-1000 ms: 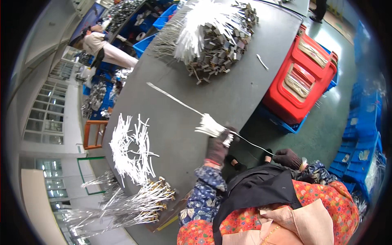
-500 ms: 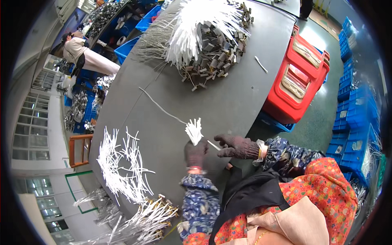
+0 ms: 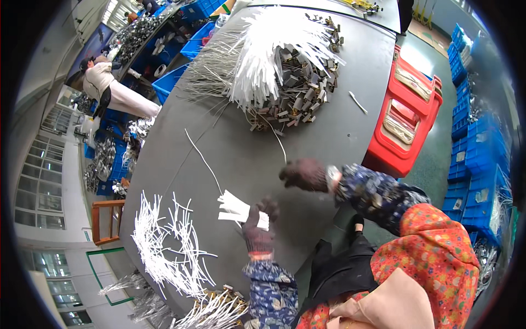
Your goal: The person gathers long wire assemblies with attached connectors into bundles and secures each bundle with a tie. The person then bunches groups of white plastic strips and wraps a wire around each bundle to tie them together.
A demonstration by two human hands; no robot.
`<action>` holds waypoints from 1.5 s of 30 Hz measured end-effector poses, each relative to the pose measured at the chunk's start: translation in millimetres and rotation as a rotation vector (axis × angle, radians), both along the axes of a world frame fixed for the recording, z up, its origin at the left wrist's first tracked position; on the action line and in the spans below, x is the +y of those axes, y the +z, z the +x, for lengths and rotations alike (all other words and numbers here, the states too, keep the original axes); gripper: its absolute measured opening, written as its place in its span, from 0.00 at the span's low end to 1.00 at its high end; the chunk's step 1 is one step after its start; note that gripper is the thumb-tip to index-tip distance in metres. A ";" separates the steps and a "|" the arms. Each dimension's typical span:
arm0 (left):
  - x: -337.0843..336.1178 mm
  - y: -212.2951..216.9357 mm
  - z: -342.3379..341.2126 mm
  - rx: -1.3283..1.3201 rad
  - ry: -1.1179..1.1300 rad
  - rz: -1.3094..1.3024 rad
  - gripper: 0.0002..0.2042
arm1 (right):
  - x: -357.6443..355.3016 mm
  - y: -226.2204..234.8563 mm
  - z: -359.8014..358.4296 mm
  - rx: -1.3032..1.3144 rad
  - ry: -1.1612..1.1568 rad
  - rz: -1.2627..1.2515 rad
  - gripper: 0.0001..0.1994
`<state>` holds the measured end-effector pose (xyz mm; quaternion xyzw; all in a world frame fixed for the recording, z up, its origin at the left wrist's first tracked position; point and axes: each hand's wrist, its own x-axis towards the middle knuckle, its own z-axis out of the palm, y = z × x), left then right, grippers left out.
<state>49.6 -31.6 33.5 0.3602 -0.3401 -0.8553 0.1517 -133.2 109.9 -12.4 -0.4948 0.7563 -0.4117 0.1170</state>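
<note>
My left hand [image 3: 259, 229], in a dark knitted glove, is closed around a small bundle of short white sleeves [image 3: 234, 206], fanned out to the left. A thin whitish wire [image 3: 204, 159] runs from the bundle up the table. Farther off and to the right, my gloved right hand [image 3: 307, 174] has its fingers curled, slightly blurred. Another thin wire [image 3: 280, 140] stretches from its fingertips to a big pile: long white sleeves [image 3: 257, 60] lying over small grey metal-ended parts [image 3: 304, 96] and thin grey wires [image 3: 211, 71].
A ring of loose white strips [image 3: 148, 236] lies on the grey table [image 3: 312, 241] at left, with more parts [image 3: 219, 310] below. One white strip [image 3: 358, 102] lies right of the pile. Red bin [image 3: 402, 109], blue crates [image 3: 482, 148], wooden chair [image 3: 107, 222] and a person [image 3: 104, 82] stand around.
My right hand has moved away from my left, up to the wire near the pile. My left hand and its bundle have shifted down, with the bundle now tipped to the left.
</note>
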 end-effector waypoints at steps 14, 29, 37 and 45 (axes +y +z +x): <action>46.7 -32.7 -86.5 0.149 -0.042 0.149 0.11 | 335.7 24.5 186.5 -1.047 -0.681 0.457 0.14; -42.3 92.1 -84.2 0.210 0.310 -0.200 0.08 | 366.2 26.9 194.6 -1.095 -0.785 0.478 0.09; 2.8 68.7 -69.1 0.147 -0.106 -0.276 0.08 | 351.9 9.8 201.2 -1.141 -0.576 0.327 0.07; 11.9 13.7 -17.2 0.223 -0.244 0.014 0.16 | 313.3 10.5 167.9 -1.157 -0.571 0.302 0.06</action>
